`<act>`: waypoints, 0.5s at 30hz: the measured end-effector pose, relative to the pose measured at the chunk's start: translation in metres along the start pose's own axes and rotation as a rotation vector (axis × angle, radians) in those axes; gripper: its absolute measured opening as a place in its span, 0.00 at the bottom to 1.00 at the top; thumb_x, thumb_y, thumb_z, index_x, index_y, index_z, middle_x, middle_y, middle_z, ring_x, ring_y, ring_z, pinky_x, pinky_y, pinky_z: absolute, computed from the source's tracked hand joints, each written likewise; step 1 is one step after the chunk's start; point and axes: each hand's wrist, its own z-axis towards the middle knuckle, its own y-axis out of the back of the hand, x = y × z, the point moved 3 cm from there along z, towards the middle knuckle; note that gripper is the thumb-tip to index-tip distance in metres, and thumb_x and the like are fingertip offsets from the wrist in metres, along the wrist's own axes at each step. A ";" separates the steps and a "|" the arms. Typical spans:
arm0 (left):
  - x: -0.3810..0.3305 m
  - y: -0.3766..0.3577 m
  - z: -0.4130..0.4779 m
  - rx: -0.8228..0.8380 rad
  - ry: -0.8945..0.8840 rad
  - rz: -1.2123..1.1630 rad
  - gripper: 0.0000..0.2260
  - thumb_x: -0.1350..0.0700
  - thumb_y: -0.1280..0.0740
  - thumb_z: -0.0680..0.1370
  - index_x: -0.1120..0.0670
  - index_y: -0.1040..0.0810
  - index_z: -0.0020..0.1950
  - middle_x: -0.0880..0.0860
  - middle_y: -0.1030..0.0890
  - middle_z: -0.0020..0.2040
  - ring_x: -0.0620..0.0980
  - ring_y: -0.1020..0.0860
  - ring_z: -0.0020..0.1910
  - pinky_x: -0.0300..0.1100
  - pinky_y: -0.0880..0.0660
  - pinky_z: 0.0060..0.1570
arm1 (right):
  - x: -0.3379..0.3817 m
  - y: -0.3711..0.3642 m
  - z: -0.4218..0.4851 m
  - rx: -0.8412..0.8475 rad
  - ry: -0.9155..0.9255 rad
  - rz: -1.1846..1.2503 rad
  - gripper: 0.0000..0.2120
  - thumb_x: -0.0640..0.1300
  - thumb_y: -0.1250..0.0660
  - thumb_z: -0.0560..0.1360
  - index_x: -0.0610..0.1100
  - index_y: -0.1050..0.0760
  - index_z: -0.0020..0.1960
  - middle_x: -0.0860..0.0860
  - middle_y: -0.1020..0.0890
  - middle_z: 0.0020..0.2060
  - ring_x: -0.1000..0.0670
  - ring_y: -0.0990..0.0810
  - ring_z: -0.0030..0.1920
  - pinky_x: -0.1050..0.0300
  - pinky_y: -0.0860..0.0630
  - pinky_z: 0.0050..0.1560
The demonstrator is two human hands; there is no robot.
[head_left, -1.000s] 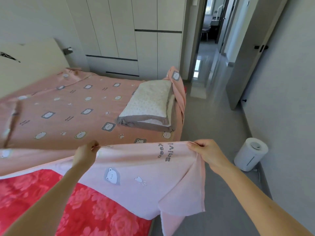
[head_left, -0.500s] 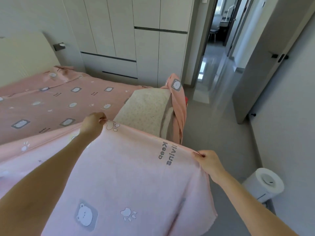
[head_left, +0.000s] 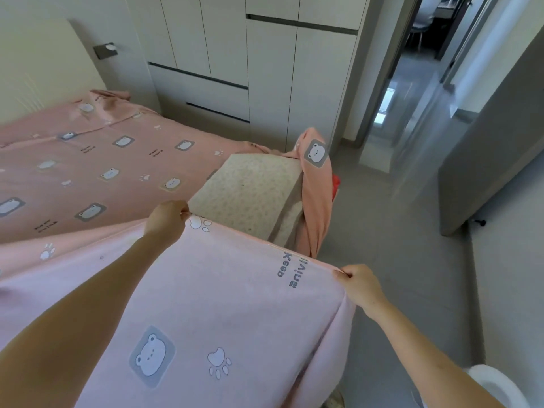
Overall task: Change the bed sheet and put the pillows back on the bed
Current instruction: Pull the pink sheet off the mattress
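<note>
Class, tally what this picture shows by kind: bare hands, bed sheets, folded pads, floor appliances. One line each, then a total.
Bare hands: 2, left hand and right hand, each pinching the sheet's edge
Pink bear-print bed sheet: 1
Folded cream speckled pad on the bed: 1
White round appliance on the floor: 1
Total: 5

The bed (head_left: 44,72) fills the frame's left, a pink sheet (head_left: 117,172) spread over it; a folded blanket (head_left: 250,195) lies mid-frame.
</note>
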 end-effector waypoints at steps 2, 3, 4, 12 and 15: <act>-0.017 -0.010 0.020 -0.071 0.051 0.002 0.06 0.62 0.38 0.78 0.59 0.22 0.45 0.55 0.23 0.42 0.56 0.27 0.40 0.43 0.34 0.37 | -0.001 0.017 0.043 0.001 0.023 -0.038 0.25 0.40 0.36 0.76 0.48 0.46 0.27 0.53 0.43 0.24 0.51 0.45 0.29 0.54 0.51 0.31; -0.025 -0.016 0.030 -0.074 0.076 0.018 0.06 0.62 0.38 0.78 0.58 0.22 0.46 0.54 0.23 0.42 0.56 0.27 0.40 0.43 0.33 0.37 | -0.004 0.025 0.065 0.018 0.022 -0.042 0.25 0.39 0.36 0.76 0.48 0.46 0.27 0.53 0.43 0.24 0.51 0.45 0.29 0.54 0.51 0.31; -0.032 -0.023 0.038 -0.050 0.104 0.050 0.06 0.61 0.38 0.78 0.57 0.22 0.46 0.53 0.23 0.42 0.56 0.27 0.40 0.43 0.33 0.36 | -0.007 0.032 0.086 0.049 0.021 -0.041 0.25 0.39 0.36 0.75 0.49 0.46 0.27 0.53 0.43 0.24 0.51 0.45 0.29 0.54 0.51 0.31; -0.031 -0.096 0.067 0.393 0.362 0.455 0.14 0.62 0.43 0.77 0.50 0.22 0.56 0.50 0.22 0.57 0.53 0.25 0.57 0.45 0.26 0.52 | -0.025 0.022 0.219 0.452 0.115 -0.269 0.19 0.35 0.40 0.72 0.45 0.39 0.24 0.47 0.36 0.27 0.50 0.35 0.32 0.57 0.38 0.35; -0.020 -0.114 0.090 0.370 0.420 0.411 0.13 0.57 0.41 0.78 0.48 0.23 0.60 0.50 0.23 0.61 0.53 0.25 0.60 0.44 0.28 0.57 | -0.011 0.020 0.276 0.419 0.140 -0.311 0.13 0.39 0.39 0.75 0.40 0.24 0.33 0.40 0.22 0.33 0.41 0.22 0.38 0.52 0.28 0.40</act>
